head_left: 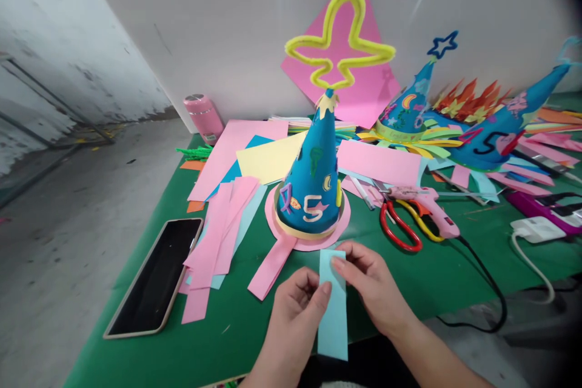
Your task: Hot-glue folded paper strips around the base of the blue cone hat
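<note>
Blue strip (pixel 335 315): holding it lengthwise with both hands, just in front of the hat (pixel 304 197), at the near edge of the green surface (pixel 204 357). Pinching its left edge between thumb and fingers of the left hand (pixel 295 306). Pinching its upper right part with the thumb and fingers of the right hand (pixel 370 282). Having both hands close together, clamped on the paper. Facing the hat standing upright, its base ringed by a pink brim (pixel 311 244), with a folded pink strip (pixel 274 268) sticking out toward the left hand. Seeing a large yellow wire shape (pixel 364 62) rising from its tip. Having a phone (pixel 154 279) lying to the left, just beside a fanned pile of pink strips (pixel 222 224). Looking right to scissors (pixel 409 246) with red and yellow handles, touching a pink glue gun (pixel 427 197). Seeing a star-topped hat (pixel 400 106) farther back and a pink bottle (pixel 203 115) at the far left corner.
</note>
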The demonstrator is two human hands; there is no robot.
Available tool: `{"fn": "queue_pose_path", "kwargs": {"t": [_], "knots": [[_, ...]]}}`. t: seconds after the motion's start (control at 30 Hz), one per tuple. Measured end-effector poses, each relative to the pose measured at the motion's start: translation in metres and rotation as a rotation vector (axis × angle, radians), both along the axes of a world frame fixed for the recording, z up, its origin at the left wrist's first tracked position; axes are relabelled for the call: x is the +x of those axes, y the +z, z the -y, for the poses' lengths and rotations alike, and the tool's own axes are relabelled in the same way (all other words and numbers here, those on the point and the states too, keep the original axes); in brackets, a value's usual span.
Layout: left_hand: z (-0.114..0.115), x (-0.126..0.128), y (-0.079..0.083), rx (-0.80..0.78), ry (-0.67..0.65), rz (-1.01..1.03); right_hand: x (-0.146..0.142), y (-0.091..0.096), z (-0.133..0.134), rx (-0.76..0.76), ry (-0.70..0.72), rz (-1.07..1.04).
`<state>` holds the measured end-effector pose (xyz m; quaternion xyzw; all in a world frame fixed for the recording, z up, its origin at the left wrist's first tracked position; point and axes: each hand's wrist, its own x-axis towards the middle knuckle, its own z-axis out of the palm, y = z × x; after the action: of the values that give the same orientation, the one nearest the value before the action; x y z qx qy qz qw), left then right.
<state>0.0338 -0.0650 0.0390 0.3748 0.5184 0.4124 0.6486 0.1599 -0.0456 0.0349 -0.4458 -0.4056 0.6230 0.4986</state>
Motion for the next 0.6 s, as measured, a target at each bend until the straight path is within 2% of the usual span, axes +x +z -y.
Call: {"fn": "queue_pose_path", "kwargs": {"t": [0.27,0.37,0.43,0.5,0.57,0.6], "knots": [[-0.010,0.000,0.000,0.060,-0.024,-0.013,0.001,-0.002,-0.001,0.044,0.009,0.153],[-0.017,-0.004,-0.002,0.059,-0.074,-0.061,0.012,-0.002,-0.004,0.099,-0.027,0.284],[-0.022,-0.009,-0.002,0.073,-0.072,-0.093,0.034,-0.002,-0.008,0.171,-0.151,0.467],[-0.027,-0.015,-0.001,0.122,-0.064,-0.140,0.068,-0.004,-0.014,0.266,-0.359,0.745],[-0.031,-0.019,0.000,0.189,-0.072,-0.200,0.107,-0.006,-0.021,0.280,-0.574,1.143],[-0.032,-0.020,0.000,0.227,-0.086,-0.237,0.127,-0.007,-0.024,0.265,-0.606,1.218]]}}
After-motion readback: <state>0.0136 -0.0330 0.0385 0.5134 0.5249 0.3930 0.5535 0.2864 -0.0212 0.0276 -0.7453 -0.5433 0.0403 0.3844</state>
